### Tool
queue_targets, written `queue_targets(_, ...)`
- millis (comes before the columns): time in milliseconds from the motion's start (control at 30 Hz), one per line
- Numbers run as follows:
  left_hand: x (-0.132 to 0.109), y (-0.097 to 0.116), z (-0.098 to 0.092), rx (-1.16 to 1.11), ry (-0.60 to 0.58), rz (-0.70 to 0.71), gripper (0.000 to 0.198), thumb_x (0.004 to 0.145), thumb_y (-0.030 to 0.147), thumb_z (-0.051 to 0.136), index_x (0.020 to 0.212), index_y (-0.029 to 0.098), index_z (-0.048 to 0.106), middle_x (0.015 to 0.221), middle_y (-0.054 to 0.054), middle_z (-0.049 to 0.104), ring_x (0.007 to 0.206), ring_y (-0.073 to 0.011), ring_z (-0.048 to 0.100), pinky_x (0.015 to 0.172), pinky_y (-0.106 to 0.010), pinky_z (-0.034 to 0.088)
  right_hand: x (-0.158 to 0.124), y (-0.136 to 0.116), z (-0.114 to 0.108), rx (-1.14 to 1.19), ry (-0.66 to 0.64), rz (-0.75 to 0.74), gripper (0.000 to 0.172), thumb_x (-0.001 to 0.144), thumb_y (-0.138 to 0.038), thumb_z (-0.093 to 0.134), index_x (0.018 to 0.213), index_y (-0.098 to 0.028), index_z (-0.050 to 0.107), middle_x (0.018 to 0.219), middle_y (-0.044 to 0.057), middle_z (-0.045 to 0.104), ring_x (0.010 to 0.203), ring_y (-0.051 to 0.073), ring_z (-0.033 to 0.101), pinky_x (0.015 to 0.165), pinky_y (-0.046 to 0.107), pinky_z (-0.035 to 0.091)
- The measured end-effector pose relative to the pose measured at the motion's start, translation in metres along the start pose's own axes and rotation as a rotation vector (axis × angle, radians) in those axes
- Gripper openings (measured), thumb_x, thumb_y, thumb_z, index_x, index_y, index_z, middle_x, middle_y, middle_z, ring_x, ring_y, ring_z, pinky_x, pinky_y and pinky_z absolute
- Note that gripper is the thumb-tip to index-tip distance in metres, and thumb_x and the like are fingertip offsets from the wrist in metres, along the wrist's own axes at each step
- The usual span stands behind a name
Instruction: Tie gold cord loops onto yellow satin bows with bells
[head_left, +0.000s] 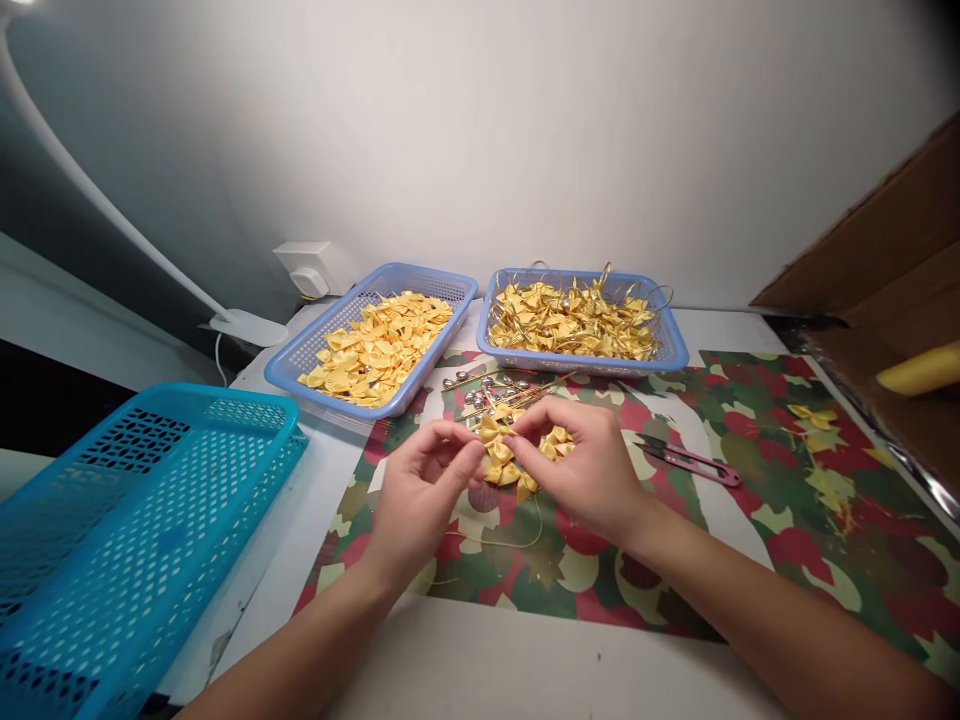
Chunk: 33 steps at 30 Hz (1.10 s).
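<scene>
Over the mat-covered worktop (487, 660), left hand (420, 485) and right hand (592, 465) pinch a yellow bow (489, 430) (seemingly corded); steady fingertips help.

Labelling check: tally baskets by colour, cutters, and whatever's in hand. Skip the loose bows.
Light-blue baskets: 2
Teal basket: 1
Thread snips: 1
Yellow bow, pinched between left hand and right hand: 1
Total: 5

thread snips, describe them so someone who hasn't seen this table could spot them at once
Find the red-and-green patterned mat on the white table. Just right of the right hand lie the thread snips. They are the only pink-handled metal tool among yellow bows.
</scene>
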<state>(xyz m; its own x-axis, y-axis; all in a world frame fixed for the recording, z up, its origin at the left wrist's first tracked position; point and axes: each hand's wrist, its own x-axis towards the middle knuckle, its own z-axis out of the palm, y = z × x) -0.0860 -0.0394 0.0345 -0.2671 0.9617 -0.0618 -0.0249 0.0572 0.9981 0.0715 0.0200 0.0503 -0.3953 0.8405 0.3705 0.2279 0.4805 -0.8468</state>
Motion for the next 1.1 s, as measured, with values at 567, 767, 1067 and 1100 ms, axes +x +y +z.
queue_targets(567, 0.004, 0.001, 0.002, 0.012, -0.146, -0.113, 0.019, 0.077, 0.033, 0.072, 0.083, 0.016, 0.067, 0.067, 0.0, 0.065, 0.059, -0.0101, 0.059, 0.055, -0.019, 0.049, 0.012, -0.003, -0.02, -0.152, -0.22, -0.186, 0.016, 0.085, -0.013, 0.058, 0.098, -0.019, 0.064, 0.098, 0.005, 0.068, 0.094, 0.019, 0.059, 0.086, 0.034, 0.045)
queue_targets(767, 0.004, 0.0, 0.0, -0.026, -0.183, -0.089, 0.019, 0.077, 0.03, 0.073, 0.087, 0.017, 0.063, 0.07, 0.003, 0.062, 0.064, -0.0069, 0.057, 0.058, -0.015, 0.047, 0.012, 0.001, -0.02, -0.049, -0.418, 0.014, 0.016, 0.084, -0.009, 0.056, 0.094, -0.018, 0.065, 0.091, 0.002, 0.07, 0.084, 0.014, 0.062, 0.075, 0.026, 0.047)
queue_targets(1067, 0.01, -0.005, 0.0, -0.291, -0.253, -0.282, 0.029, 0.072, 0.03, 0.077, 0.095, 0.018, 0.064, 0.087, -0.001, 0.064, 0.075, -0.0104, 0.062, 0.068, -0.02, 0.051, 0.012, 0.004, -0.017, 0.154, -0.413, 0.147, 0.01, 0.086, -0.014, 0.057, 0.091, -0.018, 0.064, 0.091, 0.001, 0.068, 0.084, 0.013, 0.062, 0.077, 0.026, 0.047)
queue_targets(1100, 0.01, -0.005, 0.001, -0.308, -0.278, -0.305, 0.031, 0.072, 0.029, 0.078, 0.098, 0.018, 0.064, 0.091, -0.002, 0.065, 0.079, -0.0113, 0.063, 0.072, -0.021, 0.052, 0.011, 0.005, -0.016, 0.128, -0.404, 0.131, 0.01, 0.085, -0.012, 0.057, 0.089, -0.018, 0.065, 0.091, 0.001, 0.068, 0.085, 0.014, 0.061, 0.078, 0.027, 0.047)
